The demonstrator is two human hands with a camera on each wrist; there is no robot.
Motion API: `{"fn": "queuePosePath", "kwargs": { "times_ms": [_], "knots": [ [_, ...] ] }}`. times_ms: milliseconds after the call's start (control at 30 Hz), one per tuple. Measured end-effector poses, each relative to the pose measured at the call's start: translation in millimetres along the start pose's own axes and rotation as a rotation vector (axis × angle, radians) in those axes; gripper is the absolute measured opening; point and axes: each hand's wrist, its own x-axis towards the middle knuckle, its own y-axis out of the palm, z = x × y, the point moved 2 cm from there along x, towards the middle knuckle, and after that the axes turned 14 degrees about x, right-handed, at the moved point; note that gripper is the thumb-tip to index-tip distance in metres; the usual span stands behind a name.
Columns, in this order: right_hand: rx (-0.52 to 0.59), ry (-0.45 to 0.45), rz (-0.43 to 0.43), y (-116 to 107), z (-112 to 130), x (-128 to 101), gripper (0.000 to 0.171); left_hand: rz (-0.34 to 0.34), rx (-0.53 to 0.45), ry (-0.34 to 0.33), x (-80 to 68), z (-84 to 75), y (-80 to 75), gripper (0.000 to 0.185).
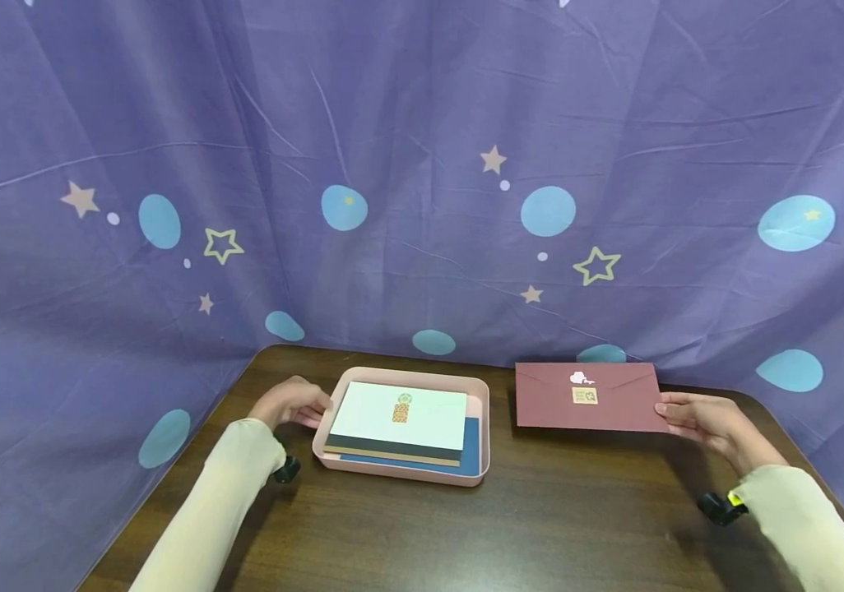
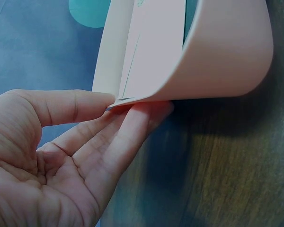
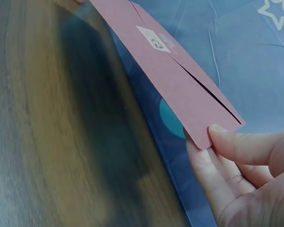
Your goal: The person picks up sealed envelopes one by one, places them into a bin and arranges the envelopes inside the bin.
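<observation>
A pink tray stands on the table, and my left hand pinches its left rim. In the left wrist view the thumb lies on the inner side of the wall and the fingers are underneath outside. Inside the tray lies a white envelope or card with a small orange and green mark, over dark, tan and blue flat pieces. My right hand pinches the right end of a maroon envelope, held up over the table with its flap and sticker side showing.
The brown wooden table reaches back to a purple curtain printed with stars and blue dots. The curtain also hangs along both sides. A dark wrist camera sits under the right sleeve, another under the left.
</observation>
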Motion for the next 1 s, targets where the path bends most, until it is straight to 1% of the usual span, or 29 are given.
{"fn": "queuePosePath", "kwargs": {
  "times_ms": [233, 433, 667, 867, 1000],
  "knots": [
    [0.036, -0.008, 0.049, 9, 1, 3, 0.033, -0.006, -0.006, 0.002, -0.6, 1.6, 1.5, 0.019],
    [0.05, -0.015, 0.1, 23, 4, 5, 0.031, -0.006, -0.008, 0.002, -1.4, 2.2, 1.7, 0.017],
    [0.054, -0.024, 0.095, 45, 6, 8, 0.029, -0.008, -0.01, -0.001, -1.2, 1.5, 1.2, 0.017],
    [0.071, -0.026, 0.114, 63, 6, 8, 0.03, -0.002, -0.009, 0.0, -0.2, 1.0, 0.6, 0.014],
    [0.073, -0.024, 0.116, 74, 5, 8, 0.028, -0.011, -0.006, 0.002, 0.1, 1.1, 0.8, 0.014]
  ]
}}
